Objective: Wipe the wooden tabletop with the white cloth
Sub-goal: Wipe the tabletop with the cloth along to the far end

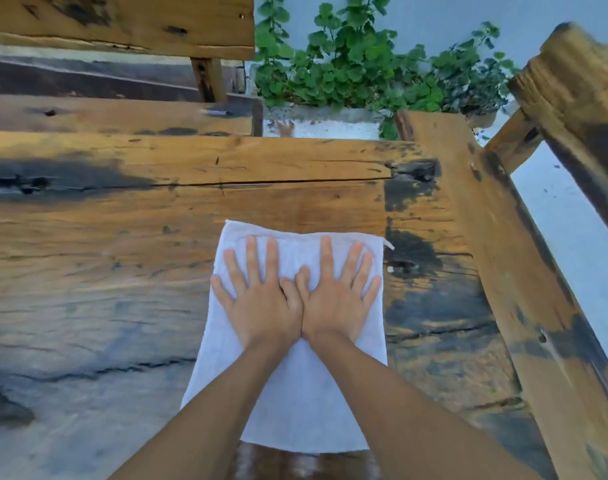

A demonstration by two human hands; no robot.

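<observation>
A white cloth [295, 403] lies flat on the wooden tabletop [122, 230], toward the right side, with its near edge hanging over the table's front. My left hand [261, 303] and my right hand [333, 299] both rest palm down on the cloth's far half, fingers spread, thumbs touching each other. Neither hand grips the cloth; they press flat on it. The tabletop is rough planks with dark stains and long cracks.
A wooden bench [115, 112] with a backrest [122, 22] stands beyond the table at the left. Green plants [365, 64] grow in a planter behind. A thick wooden beam [503, 254] runs along the table's right edge, beside another wooden piece [579, 98].
</observation>
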